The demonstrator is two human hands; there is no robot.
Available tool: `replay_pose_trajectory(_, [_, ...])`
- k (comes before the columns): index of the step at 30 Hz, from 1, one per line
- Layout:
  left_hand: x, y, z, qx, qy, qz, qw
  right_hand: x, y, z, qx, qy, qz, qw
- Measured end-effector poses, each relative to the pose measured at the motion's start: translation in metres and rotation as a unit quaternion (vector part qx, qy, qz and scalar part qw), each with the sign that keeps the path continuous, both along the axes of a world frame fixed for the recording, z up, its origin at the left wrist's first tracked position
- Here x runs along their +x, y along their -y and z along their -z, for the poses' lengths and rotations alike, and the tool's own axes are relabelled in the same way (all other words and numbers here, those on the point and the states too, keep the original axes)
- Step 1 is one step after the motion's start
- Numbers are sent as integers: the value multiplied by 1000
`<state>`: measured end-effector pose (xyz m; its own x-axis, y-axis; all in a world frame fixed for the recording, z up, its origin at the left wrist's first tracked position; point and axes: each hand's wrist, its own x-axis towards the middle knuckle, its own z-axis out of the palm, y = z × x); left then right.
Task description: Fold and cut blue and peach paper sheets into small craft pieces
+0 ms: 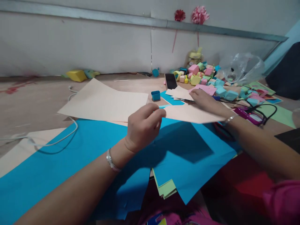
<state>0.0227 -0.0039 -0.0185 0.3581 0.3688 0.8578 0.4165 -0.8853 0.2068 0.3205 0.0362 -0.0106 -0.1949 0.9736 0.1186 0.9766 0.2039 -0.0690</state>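
My left hand is closed in a pinch on the left corner of a cream paper sheet, raised above blue paper. The sheet casts a shadow on the blue. Farther right, my right hand reaches over the same sheet, beside small cream paper pieces and dark, thin scissors. What its fingers grip, if anything, is hidden. A large cream sheet lies at the left, beyond more blue paper.
Many small coloured paper boxes are piled at the back right by a phone and a clear plastic bag. A small blue container stands mid-table. A white cable crosses the left papers; a purple device lies right.
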Motion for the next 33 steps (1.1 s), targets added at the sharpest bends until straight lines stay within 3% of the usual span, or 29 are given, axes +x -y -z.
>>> replay_pose_trajectory(2, [2,5,0,20,-10,-9,1000,-8,34,4,12,-16,-58,998])
replay_pose_trajectory(4, [4,9,-1,31,-2,-15,999,-14,72,6,-13,-95,-148,984])
replay_pose_trajectory(5, [4,10,-1,38,1,-18,999,-16,89,6,-35,-124,-160,979])
replay_pose_trajectory(8, [4,11,-2,83,-14,-16,996,-17,123,11,11,-264,-89,960])
replay_pose_trajectory(10, [4,9,-1,105,-25,-15,994,-17,131,16,76,-353,-47,931])
replay_pose_trajectory(12, [5,7,0,97,-23,-2,995,-17,134,20,135,-392,-46,909])
replay_pose_trajectory(14, [6,4,2,69,-12,27,997,-19,138,21,190,-356,-66,912])
replay_pose_trajectory(18, [7,-3,9,22,-23,88,996,-28,156,11,274,-177,-85,942])
replay_pose_trajectory(20, [6,-7,14,-10,-114,136,984,-34,167,8,260,-133,-134,947])
replay_pose_trajectory(24, [5,-4,17,-92,-306,222,921,-48,183,18,183,-96,-271,940])
replay_pose_trajectory(27, [5,9,7,-151,-323,235,904,-53,186,30,176,-59,-282,941])
replay_pose_trajectory(31, [5,27,-11,-217,-353,270,869,-49,184,36,153,-88,-284,943])
replay_pose_trajectory(33, [3,34,-15,-225,-318,253,886,-46,182,36,143,-114,-274,944])
